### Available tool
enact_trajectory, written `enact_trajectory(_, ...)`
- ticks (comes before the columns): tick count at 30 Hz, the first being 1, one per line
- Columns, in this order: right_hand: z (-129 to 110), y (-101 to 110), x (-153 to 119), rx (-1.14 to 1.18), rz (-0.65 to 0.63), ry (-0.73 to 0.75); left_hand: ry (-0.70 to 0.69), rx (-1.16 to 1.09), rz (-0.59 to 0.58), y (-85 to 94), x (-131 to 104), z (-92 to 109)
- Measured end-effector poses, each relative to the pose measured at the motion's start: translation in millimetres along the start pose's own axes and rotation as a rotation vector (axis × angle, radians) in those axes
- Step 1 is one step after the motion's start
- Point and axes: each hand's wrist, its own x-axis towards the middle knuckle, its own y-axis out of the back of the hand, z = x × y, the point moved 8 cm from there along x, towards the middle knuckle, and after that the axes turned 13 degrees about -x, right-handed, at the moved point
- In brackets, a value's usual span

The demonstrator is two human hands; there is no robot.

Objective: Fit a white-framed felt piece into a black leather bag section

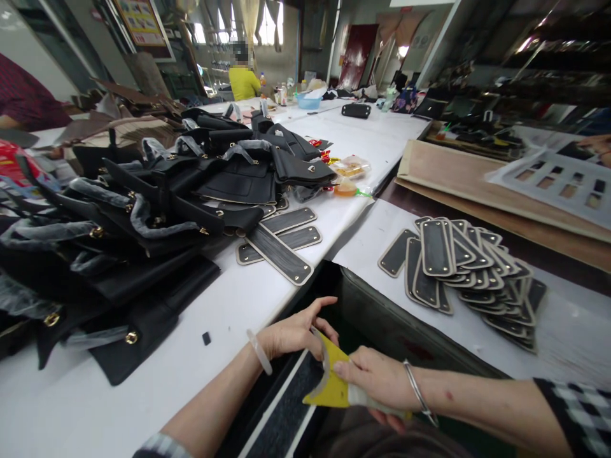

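Note:
My right hand (377,378) is closed around the pale handle of a yellow hand tool (337,381) with a concave, crescent-shaped edge. A long black panel with pale edges (284,407) slants up from the bottom of the view, and the tool lies across its upper end. There my left hand (298,334) grips the panel's end, thumb bent down and index finger stretched out; the tool partly hides its grip. On the table to the left, several black panels with pale edges and small metal studs (284,248) lie crossed over each other.
Many black handbags (191,184) with plastic-wrapped handles are heaped at left. On the right table a pile of black studded panels (470,270) spreads out. Snack packets (351,166) lie near the bags. A person in yellow (243,83) is at the far end; another's sleeve (28,92) shows at left.

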Motion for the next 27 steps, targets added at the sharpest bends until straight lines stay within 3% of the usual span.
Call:
enact_trajectory(8,11,-40,20,0.282,-0.001,-0.047,-0.034,0.084,0.206,2.5,-31,10)
enact_trajectory(15,-8,-59,11,0.472,0.084,-0.046,-0.043,0.214,0.359,-0.1,-33,4)
enact_trajectory(19,1,-74,0,0.498,0.083,0.047,-0.054,0.207,0.392,-3.6,-40,2)
enact_trajectory(22,19,-62,-15,0.485,0.239,0.164,-0.08,0.162,0.392,-4.8,-53,-1)
enact_trajectory(27,30,-12,-20,0.593,0.623,0.248,-0.108,0.178,0.418,-4.8,-72,-4)
